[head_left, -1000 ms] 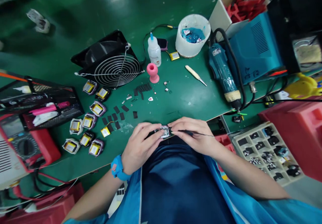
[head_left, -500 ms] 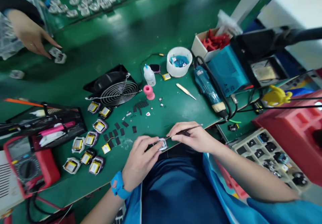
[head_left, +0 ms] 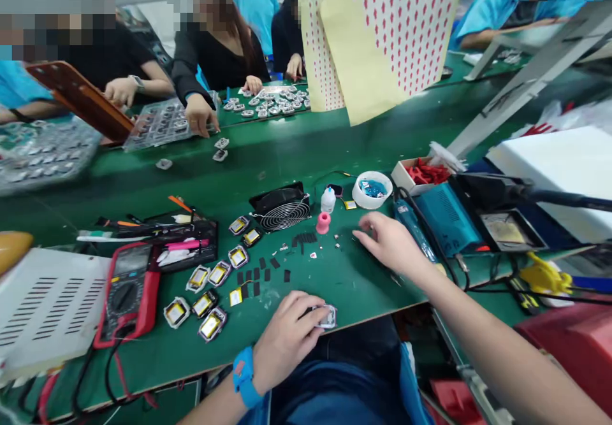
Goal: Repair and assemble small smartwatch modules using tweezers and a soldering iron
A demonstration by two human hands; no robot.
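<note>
Grips the small case (head_left: 327, 316) with the left hand (head_left: 287, 336), fingers closed around it, at the near edge of the table (head_left: 354, 281), probably for steadiness. Holds the right hand (head_left: 389, 243) open and seemingly empty beside the small parts (head_left: 337, 241) near the pink spool (head_left: 324, 222).

Your table (head_left: 201, 176) is dark green. The casing (head_left: 329, 316) in your left hand (head_left: 287, 336) is silvery white. From that hand, at 8 o'clock your wristband (head_left: 245, 376) is bright blue, at 9 the multimeter (head_left: 125, 294) is red and black, and at 12 the fan (head_left: 282, 207) is black with a silver ringed grille. At 1 there's a pink spool (head_left: 324, 222) and a yellow sheet (head_left: 382, 30) dotted in red rows.
</note>
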